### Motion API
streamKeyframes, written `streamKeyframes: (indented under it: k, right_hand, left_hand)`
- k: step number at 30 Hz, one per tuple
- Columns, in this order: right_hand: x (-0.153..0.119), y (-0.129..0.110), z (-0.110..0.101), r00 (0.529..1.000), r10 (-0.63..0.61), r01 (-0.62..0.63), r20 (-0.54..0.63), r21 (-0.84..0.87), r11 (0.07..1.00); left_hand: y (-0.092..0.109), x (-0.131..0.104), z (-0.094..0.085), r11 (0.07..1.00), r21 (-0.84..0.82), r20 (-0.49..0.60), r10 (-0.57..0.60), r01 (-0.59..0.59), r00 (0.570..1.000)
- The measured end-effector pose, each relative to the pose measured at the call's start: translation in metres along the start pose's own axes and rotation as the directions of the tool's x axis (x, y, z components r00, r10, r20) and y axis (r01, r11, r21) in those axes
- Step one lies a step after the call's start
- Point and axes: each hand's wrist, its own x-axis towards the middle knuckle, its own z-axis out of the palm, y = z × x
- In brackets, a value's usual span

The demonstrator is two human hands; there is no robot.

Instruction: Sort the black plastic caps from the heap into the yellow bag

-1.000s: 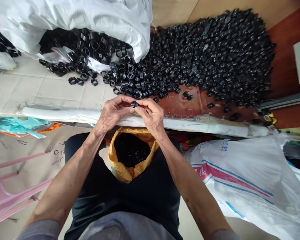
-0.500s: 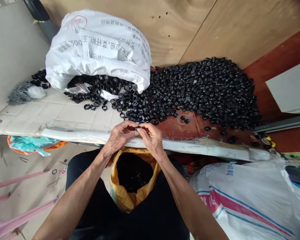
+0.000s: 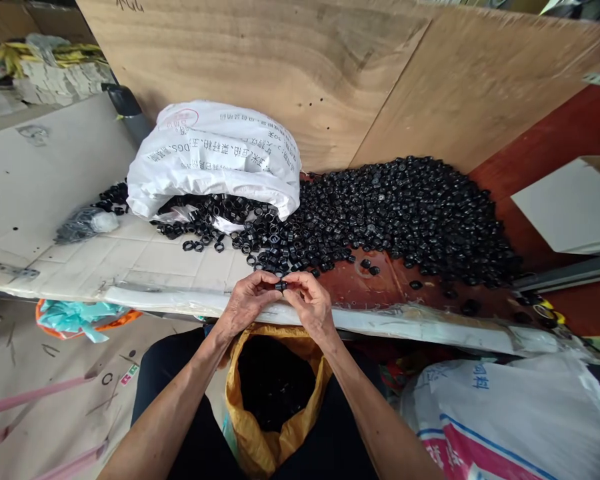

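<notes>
Between the fingertips of both hands is a small black plastic ring-shaped piece (image 3: 281,285), just above the padded table edge. My left hand (image 3: 250,300) pinches its left side. From the right, my right hand (image 3: 311,303) pinches it with thumb and fingers. Whether it is one part or two joined is too small to tell. Loose black rings (image 3: 275,239) lie right behind my fingers, spilling from a white woven sack (image 3: 215,143). A large heap of small black caps (image 3: 405,207) covers the right of the table. Below my hands, a yellow sack (image 3: 237,400) holds dark pieces between my legs.
A plywood board (image 3: 260,60) closes off the back. At the left lies a clear bag of dark bits (image 3: 75,225). A full white sack (image 3: 500,400) stands at the lower right, a pink stool (image 3: 40,393) at the lower left, near an orange-rimmed basket (image 3: 115,322).
The view has tilted up, so the table and hands appear lower. Both hands still hold the small black piece together, which now shows more clearly between the fingertips.
</notes>
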Motion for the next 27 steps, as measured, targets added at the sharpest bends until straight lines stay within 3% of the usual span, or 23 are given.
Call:
streamKeyframes:
  k: [3,10,16,22,27]
  right_hand:
    - [0.0,0.0,0.003,1.0,0.009,-0.009,-0.016,-0.035,0.999]
    - [0.001,-0.004,0.012,0.989,-0.127,0.106,-0.072,-0.238,0.965]
    - [0.003,-0.008,0.008,0.997,-0.082,0.081,0.007,-0.21,0.974]
    - [0.002,-0.009,0.013,0.984,-0.16,0.129,-0.083,-0.295,0.947]
    - [-0.002,-0.013,0.008,0.992,-0.127,0.12,-0.014,-0.237,0.964]
  left_hand:
    - [-0.001,-0.001,-0.001,1.0,0.014,0.015,0.006,-0.006,1.0]
    - [-0.003,0.0,0.0,0.999,0.02,0.041,0.032,-0.033,0.999]
    - [-0.004,0.0,-0.002,0.998,0.06,-0.003,0.019,-0.019,1.0]
    - [-0.009,0.001,-0.006,0.994,0.096,-0.014,0.047,-0.046,0.999]
    - [-0.011,0.001,-0.005,0.996,0.068,-0.047,0.055,-0.052,0.997]
